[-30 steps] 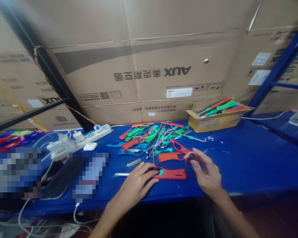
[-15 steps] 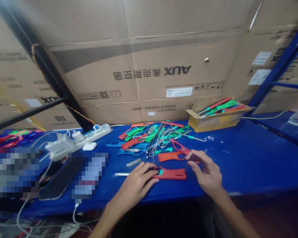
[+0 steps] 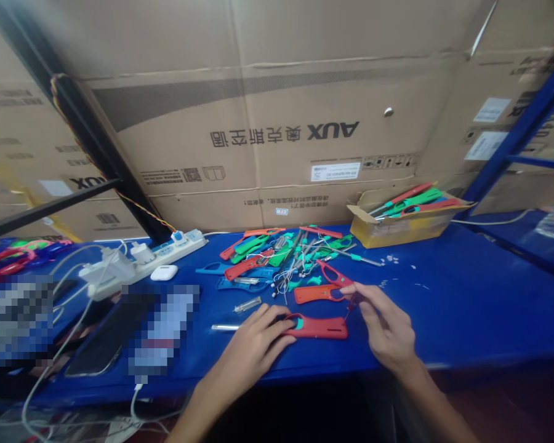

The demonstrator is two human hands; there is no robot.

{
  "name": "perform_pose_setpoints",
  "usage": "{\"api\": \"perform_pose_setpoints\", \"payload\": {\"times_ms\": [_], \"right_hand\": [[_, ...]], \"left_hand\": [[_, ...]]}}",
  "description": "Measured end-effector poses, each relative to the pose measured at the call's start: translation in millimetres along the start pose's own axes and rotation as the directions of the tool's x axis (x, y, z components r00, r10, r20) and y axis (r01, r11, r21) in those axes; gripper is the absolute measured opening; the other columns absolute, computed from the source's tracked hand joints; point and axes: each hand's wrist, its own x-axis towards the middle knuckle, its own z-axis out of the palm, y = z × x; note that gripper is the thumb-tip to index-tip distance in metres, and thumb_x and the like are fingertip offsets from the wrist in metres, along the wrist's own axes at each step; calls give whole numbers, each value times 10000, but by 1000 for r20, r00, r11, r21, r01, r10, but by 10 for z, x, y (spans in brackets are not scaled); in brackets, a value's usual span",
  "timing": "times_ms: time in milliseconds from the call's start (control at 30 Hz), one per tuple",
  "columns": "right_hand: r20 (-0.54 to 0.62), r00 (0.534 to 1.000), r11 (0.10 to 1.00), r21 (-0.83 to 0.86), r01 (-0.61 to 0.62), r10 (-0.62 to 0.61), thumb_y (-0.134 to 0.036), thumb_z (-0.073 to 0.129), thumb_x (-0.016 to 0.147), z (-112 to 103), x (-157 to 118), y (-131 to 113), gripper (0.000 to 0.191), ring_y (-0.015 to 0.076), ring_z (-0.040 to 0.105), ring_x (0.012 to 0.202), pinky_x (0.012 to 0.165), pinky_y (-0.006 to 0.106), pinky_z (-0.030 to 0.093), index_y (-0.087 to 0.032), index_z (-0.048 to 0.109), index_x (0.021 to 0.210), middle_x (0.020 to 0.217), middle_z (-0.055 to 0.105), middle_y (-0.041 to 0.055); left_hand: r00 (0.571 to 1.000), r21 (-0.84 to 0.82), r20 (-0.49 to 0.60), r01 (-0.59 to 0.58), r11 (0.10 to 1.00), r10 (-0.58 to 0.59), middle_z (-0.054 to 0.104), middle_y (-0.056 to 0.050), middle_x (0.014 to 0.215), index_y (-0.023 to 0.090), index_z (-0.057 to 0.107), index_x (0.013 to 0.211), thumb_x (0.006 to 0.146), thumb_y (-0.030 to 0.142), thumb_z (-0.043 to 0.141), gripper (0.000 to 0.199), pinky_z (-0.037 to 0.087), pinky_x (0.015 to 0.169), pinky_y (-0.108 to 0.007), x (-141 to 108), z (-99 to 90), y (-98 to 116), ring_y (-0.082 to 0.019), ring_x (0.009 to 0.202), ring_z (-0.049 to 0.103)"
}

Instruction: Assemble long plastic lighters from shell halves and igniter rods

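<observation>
A red long-nosed lighter point(image 3: 323, 327) with a green trigger lies on the blue table, its metal tube pointing left. My left hand point(image 3: 258, 335) is closed around its trigger end and presses it down. Between the fingertips of my right hand point(image 3: 388, 326) is a small screwdriver point(image 3: 354, 300) with a dark handle. Its thin shaft slants down to the lighter's right end; whether the tip sits in a screw I cannot tell. An orange lighter shell point(image 3: 316, 293) and a red shell point(image 3: 332, 272) lie just beyond. Near my left fingers rests a clear gas tank point(image 3: 248, 304).
Behind is a pile of lighter shells, metal tubes and white wires point(image 3: 284, 258). A cardboard box point(image 3: 401, 229) of lighters stands back right, with small white bits point(image 3: 390, 259) before it. Phones point(image 3: 164, 332), an earbud case point(image 3: 164, 272) and a power strip point(image 3: 173, 246) are left.
My right fingers have loosened and spread a little around the screwdriver's handle, which stays at the lighter's right end. My left hand keeps its hold. The view has shifted slightly.
</observation>
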Motion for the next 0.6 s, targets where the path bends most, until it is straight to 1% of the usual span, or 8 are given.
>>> {"api": "perform_pose_setpoints", "payload": {"times_ms": [167,267,400,500,600], "right_hand": [[-9,1000,1000,-11,-6,6,-61,534,994,8,6,-11,484,222,751,904,726,364,632,-260,583,1432,1092,771,85],[-27,999,1000,-12,-23,23,-85,550,1002,15,-18,2,475,209,755,857,714,355,641,-261,570,1442,1056,775,75],[-57,996,997,16,-74,75,-108,581,1005,30,-71,30,503,206,775,881,775,355,666,-260,526,1481,1038,781,65],[-90,992,996,32,-88,91,-118,612,994,35,-94,46,492,211,781,883,767,349,678,-253,543,1461,1042,776,72],[-89,991,993,61,-96,102,-112,637,977,32,-104,58,480,206,768,871,748,340,674,-268,572,1427,1002,766,58]], "left_hand": [[1000,-2,-15,-7,1000,7,669,-78,1252,242,692,1245,1085,321,507,257,535,1036,-435,-5,15,-13,-236,1108,656],[1000,-6,-11,-9,1000,8,665,-75,1258,241,685,1250,1085,318,505,255,539,1025,-435,-9,23,-22,-241,1121,647],[1000,-10,-2,-4,1000,4,664,-73,1261,236,678,1259,1084,315,509,255,539,1026,-442,-17,23,-20,-241,1128,642],[1000,-12,5,-3,1000,3,659,-75,1269,229,675,1265,1083,313,509,260,544,1019,-445,-19,26,-21,-243,1133,639],[1000,1,6,-12,1000,12,658,-74,1274,231,675,1269,1086,306,501,263,544,1020,-450,-18,29,-32,-245,1132,643]]}}
